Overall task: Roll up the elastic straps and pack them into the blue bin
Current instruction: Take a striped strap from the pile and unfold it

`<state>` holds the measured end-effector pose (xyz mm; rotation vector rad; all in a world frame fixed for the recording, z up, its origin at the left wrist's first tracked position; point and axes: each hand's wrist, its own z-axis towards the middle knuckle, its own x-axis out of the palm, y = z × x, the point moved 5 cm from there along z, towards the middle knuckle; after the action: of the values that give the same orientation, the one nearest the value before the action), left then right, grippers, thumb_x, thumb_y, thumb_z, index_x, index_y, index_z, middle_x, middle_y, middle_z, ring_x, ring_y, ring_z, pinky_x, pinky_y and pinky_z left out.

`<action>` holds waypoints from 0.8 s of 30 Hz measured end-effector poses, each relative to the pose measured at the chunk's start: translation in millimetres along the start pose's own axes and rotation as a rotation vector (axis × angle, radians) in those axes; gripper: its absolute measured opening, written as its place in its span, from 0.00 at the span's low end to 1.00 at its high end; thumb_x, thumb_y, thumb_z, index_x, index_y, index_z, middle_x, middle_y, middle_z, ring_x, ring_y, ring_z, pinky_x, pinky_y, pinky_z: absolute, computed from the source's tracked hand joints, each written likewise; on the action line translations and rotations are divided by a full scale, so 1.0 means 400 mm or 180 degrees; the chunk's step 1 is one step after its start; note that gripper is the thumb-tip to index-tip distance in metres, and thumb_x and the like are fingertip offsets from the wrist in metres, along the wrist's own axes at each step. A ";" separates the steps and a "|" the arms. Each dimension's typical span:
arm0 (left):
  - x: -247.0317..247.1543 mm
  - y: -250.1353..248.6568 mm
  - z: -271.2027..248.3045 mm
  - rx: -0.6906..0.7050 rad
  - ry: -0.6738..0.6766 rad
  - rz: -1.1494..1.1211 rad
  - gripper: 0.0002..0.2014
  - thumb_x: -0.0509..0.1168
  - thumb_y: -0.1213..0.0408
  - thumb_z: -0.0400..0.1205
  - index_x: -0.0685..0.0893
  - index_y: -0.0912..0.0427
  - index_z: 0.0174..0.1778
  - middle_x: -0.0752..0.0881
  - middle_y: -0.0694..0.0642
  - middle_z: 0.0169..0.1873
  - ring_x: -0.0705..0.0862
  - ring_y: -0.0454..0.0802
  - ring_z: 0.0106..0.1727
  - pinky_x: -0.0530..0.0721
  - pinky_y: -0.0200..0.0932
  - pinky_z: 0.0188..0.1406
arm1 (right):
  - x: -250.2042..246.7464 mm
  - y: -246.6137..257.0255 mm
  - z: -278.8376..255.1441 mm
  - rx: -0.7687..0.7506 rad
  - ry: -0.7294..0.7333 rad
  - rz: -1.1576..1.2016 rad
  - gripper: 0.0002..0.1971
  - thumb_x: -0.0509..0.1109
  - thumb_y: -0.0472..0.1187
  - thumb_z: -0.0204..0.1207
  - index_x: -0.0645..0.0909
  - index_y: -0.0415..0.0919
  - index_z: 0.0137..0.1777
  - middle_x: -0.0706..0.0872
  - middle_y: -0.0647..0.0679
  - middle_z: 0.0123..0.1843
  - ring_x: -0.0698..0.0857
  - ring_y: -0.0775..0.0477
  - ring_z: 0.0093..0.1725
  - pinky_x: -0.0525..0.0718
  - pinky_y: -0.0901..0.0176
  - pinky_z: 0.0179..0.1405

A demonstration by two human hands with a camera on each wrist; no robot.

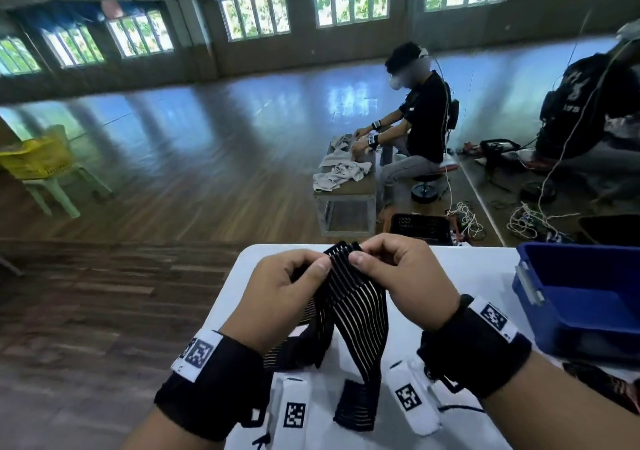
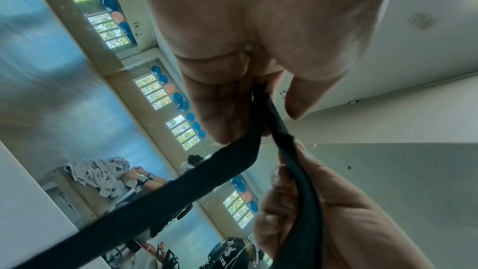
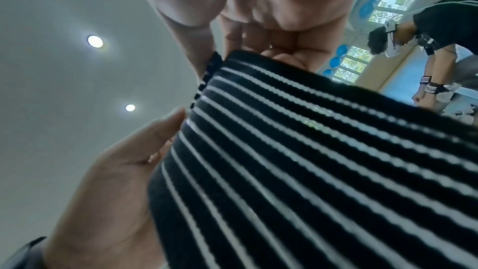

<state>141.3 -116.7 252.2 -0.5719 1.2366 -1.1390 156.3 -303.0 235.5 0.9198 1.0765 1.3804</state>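
The elastic strap [image 1: 349, 297] is black with thin white lines, and it is up in the air over the white tabletop [image 1: 460, 269], held by both hands at its top end. The rest of it hangs down toward the tabletop, and a loose end [image 1: 356, 406] lies low near the wrists.

Far to the left, a yellow basket [image 1: 38, 155] sits on a pale chair, well apart from the work.

Next comes the left hand [image 1: 284, 293]. Its fingers are curled, and its thumb and fingertips pinch the left edge of the strap's top end. The left wrist view shows the strap squeezed between that thumb and the fingers.

Just beside it is the right hand [image 1: 405, 276]. It is curled too, and it pinches the right edge of the same top end. The two hands are almost touching.

To the right sits the blue bin [image 1: 581, 297], near the right wrist. I cannot see any straps inside it from here.

I think this is the start of the rolling step, because no thick roll shows yet. Next the fingers would need to turn the top end over itself again and again, tight and straight, so the edges line up. Then the roll would go right, into the bin.
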 end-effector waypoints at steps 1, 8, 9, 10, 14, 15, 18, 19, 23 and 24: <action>0.012 -0.009 0.004 0.0014 -0.0050 -0.0095 0.07 0.68 0.62 0.85 0.92 0.52 0.47 0.93 0.49 0.42 0.92 0.45 0.46 0.86 0.44 0.48 | -0.007 0.001 -0.004 -0.0002 -0.0065 0.0001 0.02 0.78 0.35 0.75 0.89 0.39 0.42 0.90 0.47 0.36 0.87 0.52 0.37 0.85 0.59 0.39; 0.079 -0.052 0.023 0.0078 -0.0248 -0.0313 0.07 0.73 0.62 0.78 0.92 0.49 0.50 0.94 0.50 0.43 0.92 0.49 0.47 0.90 0.55 0.50 | -0.076 0.007 -0.024 -0.0053 -0.0447 -0.0231 0.05 0.80 0.41 0.73 0.89 0.42 0.39 0.90 0.49 0.34 0.87 0.55 0.33 0.83 0.63 0.34; 0.088 -0.062 0.026 0.0119 -0.0244 -0.0343 0.08 0.72 0.63 0.78 0.91 0.49 0.51 0.93 0.50 0.44 0.92 0.49 0.48 0.90 0.53 0.50 | -0.084 0.010 -0.025 -0.0043 -0.0488 -0.0219 0.05 0.80 0.41 0.73 0.89 0.42 0.38 0.90 0.49 0.34 0.87 0.54 0.33 0.83 0.62 0.35; 0.096 -0.069 0.028 0.0149 -0.0253 -0.0373 0.09 0.72 0.65 0.78 0.90 0.49 0.53 0.93 0.50 0.45 0.92 0.49 0.49 0.89 0.52 0.51 | -0.093 0.011 -0.027 -0.0028 -0.0531 -0.0201 0.05 0.80 0.41 0.73 0.89 0.42 0.38 0.90 0.48 0.34 0.88 0.53 0.33 0.84 0.60 0.35; 0.121 -0.086 0.038 0.0208 -0.0294 -0.0378 0.10 0.73 0.65 0.77 0.88 0.49 0.53 0.92 0.51 0.45 0.91 0.49 0.49 0.89 0.52 0.50 | -0.121 0.014 -0.030 -0.0017 -0.0705 -0.0199 0.06 0.81 0.40 0.72 0.87 0.41 0.38 0.88 0.50 0.31 0.86 0.55 0.32 0.83 0.60 0.34; 0.127 -0.090 0.041 0.0237 -0.0281 -0.0353 0.09 0.73 0.66 0.78 0.88 0.49 0.52 0.92 0.50 0.45 0.91 0.48 0.49 0.88 0.50 0.50 | -0.128 0.013 -0.031 -0.0038 -0.0771 -0.0174 0.07 0.81 0.40 0.72 0.85 0.42 0.39 0.86 0.52 0.30 0.84 0.55 0.31 0.83 0.60 0.34; 0.142 -0.113 0.049 0.0437 -0.0224 -0.0203 0.10 0.72 0.72 0.80 0.90 0.50 0.48 0.91 0.48 0.42 0.89 0.44 0.45 0.85 0.43 0.47 | -0.152 0.020 -0.032 -0.0251 -0.0955 -0.0221 0.10 0.82 0.40 0.71 0.80 0.46 0.40 0.82 0.54 0.31 0.80 0.55 0.32 0.82 0.57 0.35; 0.147 -0.123 0.052 0.0510 -0.0207 -0.0120 0.11 0.72 0.73 0.81 0.90 0.51 0.48 0.91 0.47 0.41 0.89 0.44 0.44 0.85 0.42 0.47 | -0.157 0.030 -0.034 -0.0358 -0.0995 -0.0290 0.10 0.81 0.40 0.71 0.80 0.47 0.39 0.82 0.54 0.31 0.80 0.54 0.33 0.83 0.55 0.36; 0.167 -0.152 0.068 0.0639 -0.0033 0.0053 0.12 0.67 0.74 0.84 0.89 0.50 0.49 0.90 0.45 0.42 0.88 0.45 0.46 0.86 0.44 0.48 | -0.179 0.067 -0.042 -0.0646 -0.1080 -0.0544 0.09 0.80 0.44 0.73 0.82 0.47 0.38 0.85 0.52 0.36 0.83 0.54 0.37 0.84 0.55 0.38; 0.170 -0.157 0.075 0.0662 -0.0001 0.0054 0.13 0.66 0.74 0.84 0.89 0.49 0.48 0.90 0.44 0.41 0.88 0.44 0.46 0.86 0.44 0.47 | -0.184 0.068 -0.044 -0.0606 -0.1004 -0.0516 0.09 0.80 0.48 0.72 0.82 0.49 0.40 0.86 0.54 0.40 0.85 0.56 0.41 0.85 0.55 0.41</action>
<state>141.5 -208.3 285.0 -0.4042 1.1043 -1.2355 138.5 -377.4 260.0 0.8565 0.7494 1.1371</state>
